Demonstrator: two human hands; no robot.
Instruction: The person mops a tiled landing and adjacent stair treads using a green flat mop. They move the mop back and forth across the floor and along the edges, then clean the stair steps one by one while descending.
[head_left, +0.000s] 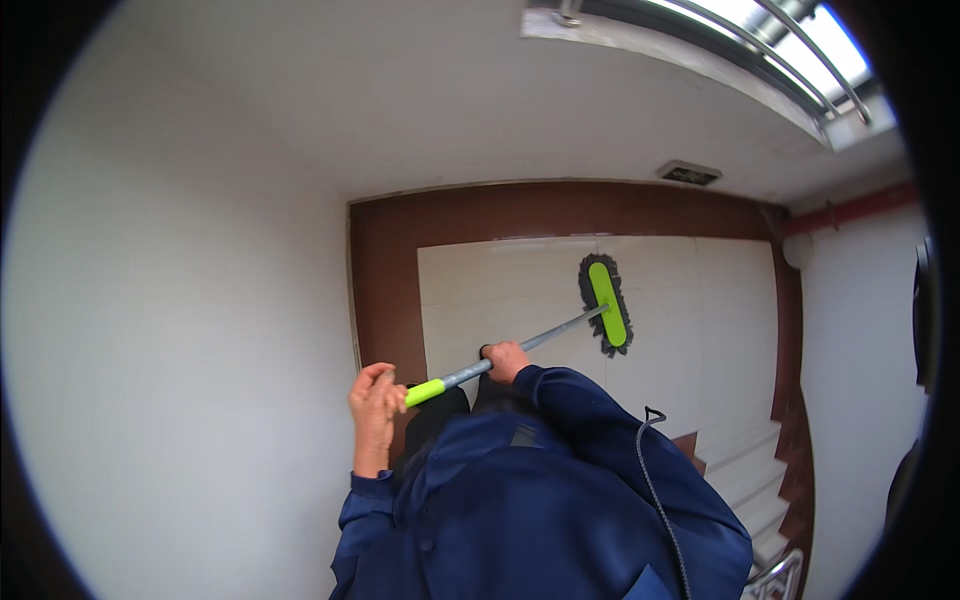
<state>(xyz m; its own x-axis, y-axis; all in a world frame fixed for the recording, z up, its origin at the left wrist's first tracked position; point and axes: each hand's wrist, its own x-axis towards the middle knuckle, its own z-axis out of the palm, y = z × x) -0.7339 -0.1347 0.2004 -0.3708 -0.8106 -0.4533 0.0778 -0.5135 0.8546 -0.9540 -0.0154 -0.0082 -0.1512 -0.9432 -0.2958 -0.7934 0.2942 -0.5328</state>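
Observation:
A flat dust mop with a lime-green head plate (609, 307) and a dark grey fringe rests on the pale floor tiles (517, 289). Its grey pole (559, 332) slants back towards me and ends in a lime-green grip (425, 392). My right hand (507, 362) is wrapped around the pole partway along. At the upper end, my left hand (375, 409) has its fingers curled loosely at the green grip, hiding the tip of the handle. Both arms are in dark blue sleeves.
A dark red tile border (559, 206) edges the landing along the walls. Stairs (750, 480) descend at lower right, beside a metal handrail (780, 574). A barred window (780, 45) is at upper right, a sign fixture (688, 173) low on the wall, and a red pipe (855, 212) at right.

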